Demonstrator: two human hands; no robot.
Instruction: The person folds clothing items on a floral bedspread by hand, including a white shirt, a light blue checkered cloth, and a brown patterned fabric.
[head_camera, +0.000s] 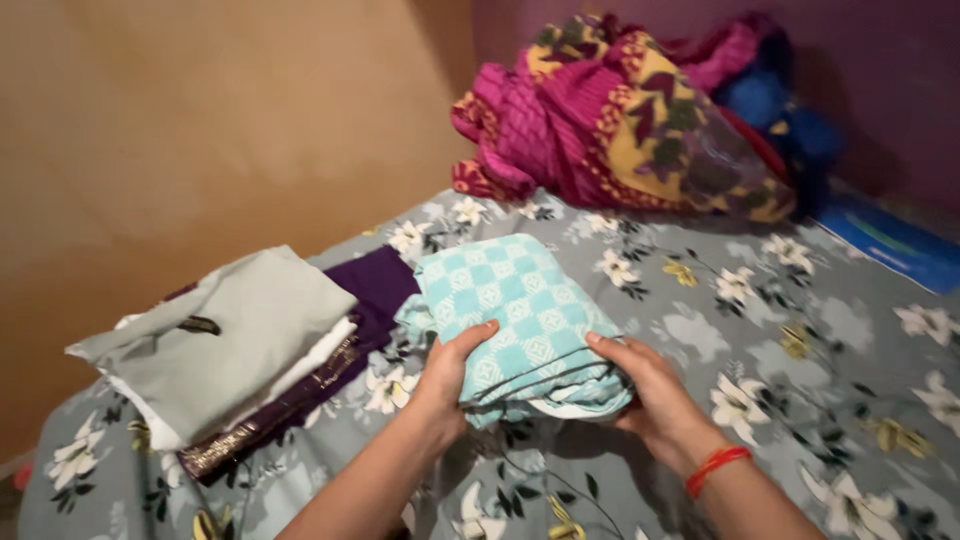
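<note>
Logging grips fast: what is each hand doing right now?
Left hand: closed on the near edge of the folded teal checked cloth.
Right hand: closed on the same cloth's near right corner.

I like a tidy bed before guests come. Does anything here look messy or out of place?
Mostly neat: both hands hold a folded teal checked cloth, beside a folded stack. The odd spot is the crumpled pink and yellow blanket heap against the far wall, unfolded and bunched up.

L hand, R hand, both hands gripping
</note>
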